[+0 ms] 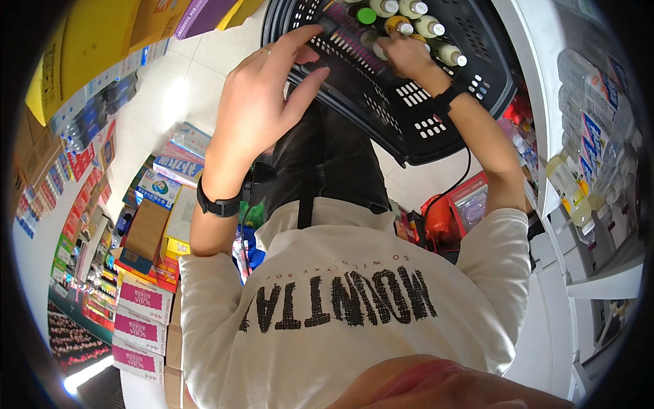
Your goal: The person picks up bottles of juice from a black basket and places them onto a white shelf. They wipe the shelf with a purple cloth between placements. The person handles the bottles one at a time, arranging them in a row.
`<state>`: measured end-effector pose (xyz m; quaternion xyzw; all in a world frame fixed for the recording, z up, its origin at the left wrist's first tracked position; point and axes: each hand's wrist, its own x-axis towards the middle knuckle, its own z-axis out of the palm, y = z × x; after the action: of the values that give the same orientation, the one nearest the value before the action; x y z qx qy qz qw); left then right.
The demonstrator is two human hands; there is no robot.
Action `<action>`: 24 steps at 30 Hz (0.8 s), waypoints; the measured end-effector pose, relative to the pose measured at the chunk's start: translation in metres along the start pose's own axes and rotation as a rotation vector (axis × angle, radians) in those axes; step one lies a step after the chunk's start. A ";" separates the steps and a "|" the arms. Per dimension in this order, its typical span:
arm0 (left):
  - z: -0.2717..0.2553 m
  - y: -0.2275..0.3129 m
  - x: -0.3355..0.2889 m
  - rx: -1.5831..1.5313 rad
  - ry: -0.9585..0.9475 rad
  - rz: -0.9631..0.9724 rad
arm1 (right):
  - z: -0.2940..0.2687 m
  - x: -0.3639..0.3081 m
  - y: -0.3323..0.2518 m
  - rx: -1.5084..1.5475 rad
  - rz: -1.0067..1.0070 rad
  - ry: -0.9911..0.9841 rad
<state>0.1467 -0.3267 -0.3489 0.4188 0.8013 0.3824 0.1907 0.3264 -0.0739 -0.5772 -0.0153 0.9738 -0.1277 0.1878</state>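
A black plastic basket [489, 42] with slotted walls stands in front of me. Inside it, several bottles with pale caps stand together, among them a green-capped bottle [366, 15] and an orange-yellow bottle [399, 26]. My right hand [411, 60] reaches down into the basket, its fingers curled around a bottle that they largely hide. Over the basket's left rim is my left hand [262, 102], fingers apart and holding nothing; whether its fingertips touch the rim I cannot tell. Dark bands circle both wrists.
Shelves with yellow boxes [85, 58] rise at the left. Stacked pink-and-white cartons [139, 332] and other boxes stand at lower left. White shelving at the right carries clear bottles [571, 191]. A red bag [441, 219] lies beside my legs, and a thin black cable hangs near it.
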 end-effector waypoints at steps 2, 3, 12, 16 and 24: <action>-0.002 0.003 -0.003 -0.001 -0.009 0.009 | -0.003 0.000 -0.008 -0.040 0.033 0.002; -0.004 0.004 -0.005 0.001 -0.014 0.017 | -0.006 -0.002 -0.011 -0.027 0.035 0.033; -0.042 0.052 -0.007 -0.005 -0.096 0.176 | -0.159 -0.096 -0.044 0.015 0.263 0.159; -0.062 0.114 0.015 -0.005 -0.097 0.368 | -0.265 -0.192 -0.046 -0.089 0.377 0.455; -0.045 0.269 0.065 -0.046 -0.061 0.790 | -0.423 -0.382 -0.066 -0.317 0.637 0.825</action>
<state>0.2218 -0.1978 -0.1119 0.7018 0.5635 0.4314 0.0618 0.5240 -0.0054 -0.0428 0.3037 0.9304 0.0887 -0.1851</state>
